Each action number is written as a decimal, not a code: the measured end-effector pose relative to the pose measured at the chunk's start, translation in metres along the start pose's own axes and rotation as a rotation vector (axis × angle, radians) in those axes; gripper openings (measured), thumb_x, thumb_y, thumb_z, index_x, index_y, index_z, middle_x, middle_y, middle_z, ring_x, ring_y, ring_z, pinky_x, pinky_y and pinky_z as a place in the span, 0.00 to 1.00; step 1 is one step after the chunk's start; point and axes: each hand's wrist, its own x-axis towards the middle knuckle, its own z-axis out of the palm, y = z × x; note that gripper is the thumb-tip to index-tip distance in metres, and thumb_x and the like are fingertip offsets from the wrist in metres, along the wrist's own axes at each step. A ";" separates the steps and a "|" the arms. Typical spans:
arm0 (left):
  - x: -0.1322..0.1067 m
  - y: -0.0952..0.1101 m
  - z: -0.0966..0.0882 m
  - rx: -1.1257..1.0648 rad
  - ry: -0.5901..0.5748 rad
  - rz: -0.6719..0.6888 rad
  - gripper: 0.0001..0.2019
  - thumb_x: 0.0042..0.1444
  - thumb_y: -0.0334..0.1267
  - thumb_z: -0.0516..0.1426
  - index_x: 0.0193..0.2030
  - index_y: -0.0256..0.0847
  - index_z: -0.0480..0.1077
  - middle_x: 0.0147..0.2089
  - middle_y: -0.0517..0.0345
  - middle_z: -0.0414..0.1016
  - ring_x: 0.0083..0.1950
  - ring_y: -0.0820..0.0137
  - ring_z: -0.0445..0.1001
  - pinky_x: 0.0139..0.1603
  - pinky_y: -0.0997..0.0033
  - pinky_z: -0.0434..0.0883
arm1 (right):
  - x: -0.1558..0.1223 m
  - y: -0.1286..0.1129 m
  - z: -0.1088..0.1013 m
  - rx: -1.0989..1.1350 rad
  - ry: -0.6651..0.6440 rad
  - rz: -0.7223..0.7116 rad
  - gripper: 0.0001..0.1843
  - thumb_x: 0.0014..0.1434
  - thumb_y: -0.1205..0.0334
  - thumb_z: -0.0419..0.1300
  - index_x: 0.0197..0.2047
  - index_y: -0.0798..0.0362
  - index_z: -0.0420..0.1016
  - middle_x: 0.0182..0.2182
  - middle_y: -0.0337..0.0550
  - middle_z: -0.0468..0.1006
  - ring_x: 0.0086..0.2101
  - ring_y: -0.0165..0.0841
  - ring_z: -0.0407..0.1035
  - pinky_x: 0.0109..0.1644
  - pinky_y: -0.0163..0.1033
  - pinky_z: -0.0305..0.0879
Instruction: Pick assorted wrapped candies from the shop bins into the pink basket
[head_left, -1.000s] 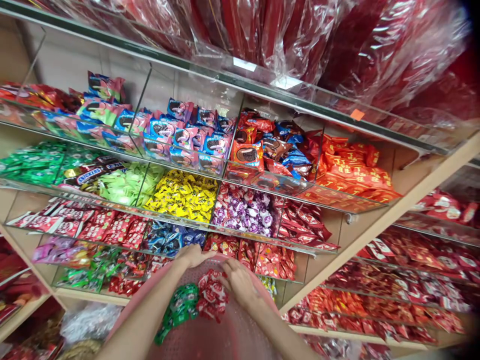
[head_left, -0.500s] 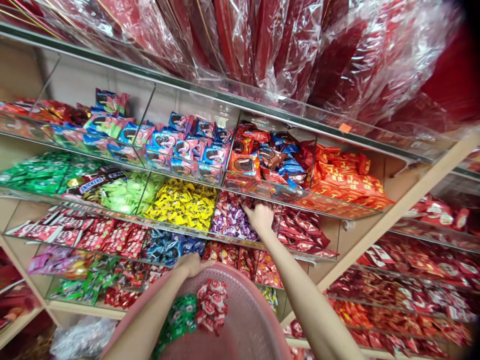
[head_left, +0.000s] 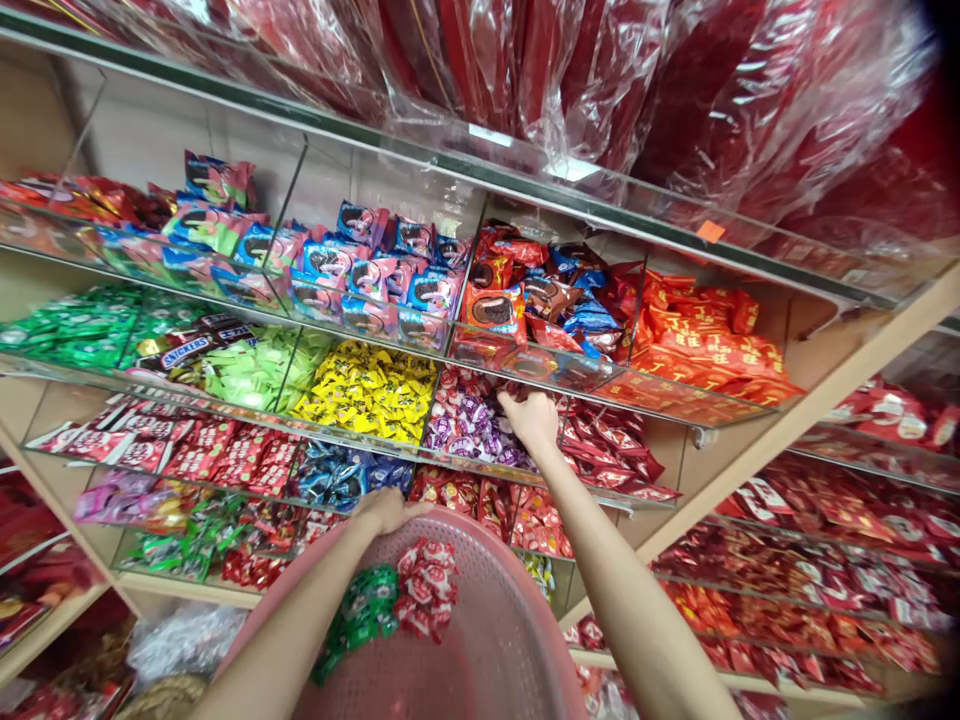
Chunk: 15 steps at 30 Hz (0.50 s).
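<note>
since earlier, the right hand (head_left: 534,420) had been raised from the pink basket (head_left: 487,650) into the purple-and-white sweets (head_left: 469,425) beyond it (grip could not be told). the basket rim was clasped by the left hand (head_left: 386,508). picking was judged underway; a closed handful was called for.

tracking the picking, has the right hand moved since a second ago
Yes. The right hand has gone up and away from the pink basket, and now lies in among the purple and white candies.
</note>
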 end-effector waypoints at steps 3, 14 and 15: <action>0.000 0.001 -0.001 0.005 -0.010 0.008 0.42 0.39 0.72 0.40 0.38 0.35 0.75 0.46 0.37 0.74 0.48 0.51 0.71 0.45 0.61 0.67 | -0.018 0.008 -0.014 0.176 -0.004 -0.080 0.23 0.49 0.42 0.52 0.26 0.55 0.71 0.25 0.45 0.74 0.28 0.34 0.67 0.32 0.36 0.57; 0.004 -0.001 0.004 0.030 -0.004 0.017 0.43 0.40 0.71 0.40 0.40 0.35 0.75 0.47 0.37 0.74 0.49 0.50 0.71 0.46 0.59 0.67 | -0.207 0.040 0.037 0.085 -0.624 -0.624 0.11 0.51 0.55 0.57 0.34 0.53 0.69 0.34 0.43 0.71 0.35 0.32 0.65 0.37 0.35 0.60; 0.004 -0.001 0.004 0.033 -0.002 0.012 0.43 0.40 0.71 0.40 0.41 0.35 0.74 0.47 0.37 0.74 0.49 0.50 0.71 0.46 0.59 0.67 | -0.217 0.044 0.045 0.001 -0.673 -0.700 0.13 0.49 0.55 0.58 0.36 0.54 0.70 0.36 0.45 0.71 0.37 0.34 0.65 0.39 0.36 0.60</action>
